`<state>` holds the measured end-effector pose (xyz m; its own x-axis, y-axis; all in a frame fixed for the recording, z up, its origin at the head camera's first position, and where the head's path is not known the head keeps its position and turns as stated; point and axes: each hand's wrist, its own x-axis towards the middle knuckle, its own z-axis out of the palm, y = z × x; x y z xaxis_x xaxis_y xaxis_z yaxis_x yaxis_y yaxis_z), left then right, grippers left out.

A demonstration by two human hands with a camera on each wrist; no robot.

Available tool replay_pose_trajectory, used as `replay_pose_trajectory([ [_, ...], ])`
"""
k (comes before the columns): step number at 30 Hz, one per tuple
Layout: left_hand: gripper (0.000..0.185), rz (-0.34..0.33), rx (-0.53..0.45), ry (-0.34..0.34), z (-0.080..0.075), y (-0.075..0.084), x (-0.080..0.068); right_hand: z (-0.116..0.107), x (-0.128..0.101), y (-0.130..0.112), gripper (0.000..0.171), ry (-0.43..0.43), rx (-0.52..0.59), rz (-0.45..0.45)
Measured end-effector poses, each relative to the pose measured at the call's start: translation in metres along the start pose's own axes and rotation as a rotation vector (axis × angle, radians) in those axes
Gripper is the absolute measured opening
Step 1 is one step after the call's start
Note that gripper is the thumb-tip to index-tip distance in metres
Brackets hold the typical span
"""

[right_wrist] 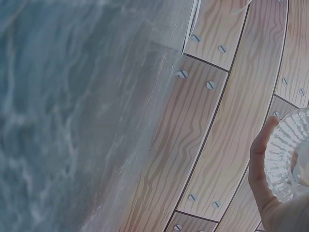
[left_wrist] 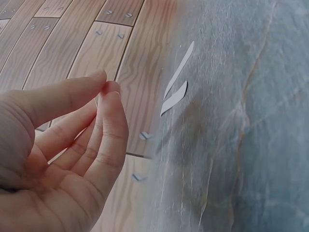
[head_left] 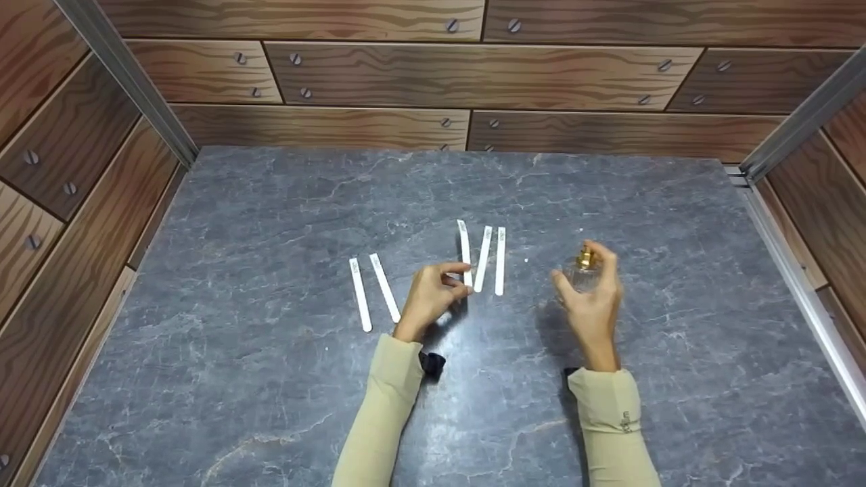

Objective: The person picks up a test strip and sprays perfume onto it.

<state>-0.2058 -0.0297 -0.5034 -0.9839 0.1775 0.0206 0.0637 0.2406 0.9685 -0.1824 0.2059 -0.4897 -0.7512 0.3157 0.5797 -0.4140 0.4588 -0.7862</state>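
My left hand (head_left: 433, 291) pinches the lower end of a white paper test strip (head_left: 464, 240) between thumb and fingers. In the left wrist view the left hand (left_wrist: 82, 140) has its thumb and fingertips together, with the strip mostly hidden behind them. Two more strips lie just right of it, a near one (head_left: 483, 260) and a farther one (head_left: 500, 262). My right hand (head_left: 595, 304) grips a clear glass perfume bottle (head_left: 583, 277) with a gold spray top, the index finger over the top. The bottle's ribbed glass base (right_wrist: 279, 157) shows in the right wrist view.
Left of the left hand, two white strips lie on the grey marbled table (head_left: 257, 379), an outer one (head_left: 360, 294) and an inner one (head_left: 384, 287). Wood-patterned panels (head_left: 473, 74) and metal frame rails (head_left: 805, 304) bound the table at the back and sides.
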Motion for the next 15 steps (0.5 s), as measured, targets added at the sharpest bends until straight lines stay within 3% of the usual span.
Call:
replay_pose_trajectory([
  [8,0.036,-0.057,-0.008,-0.017,0.0,-0.002,0.003,-0.001,0.0,-0.035,0.053,-0.006,0.013,0.013],
  [15,0.037,-0.107,-0.006,-0.037,0.001,0.0,0.007,-0.004,0.003,-0.041,0.053,-0.01,0.021,0.017],
])
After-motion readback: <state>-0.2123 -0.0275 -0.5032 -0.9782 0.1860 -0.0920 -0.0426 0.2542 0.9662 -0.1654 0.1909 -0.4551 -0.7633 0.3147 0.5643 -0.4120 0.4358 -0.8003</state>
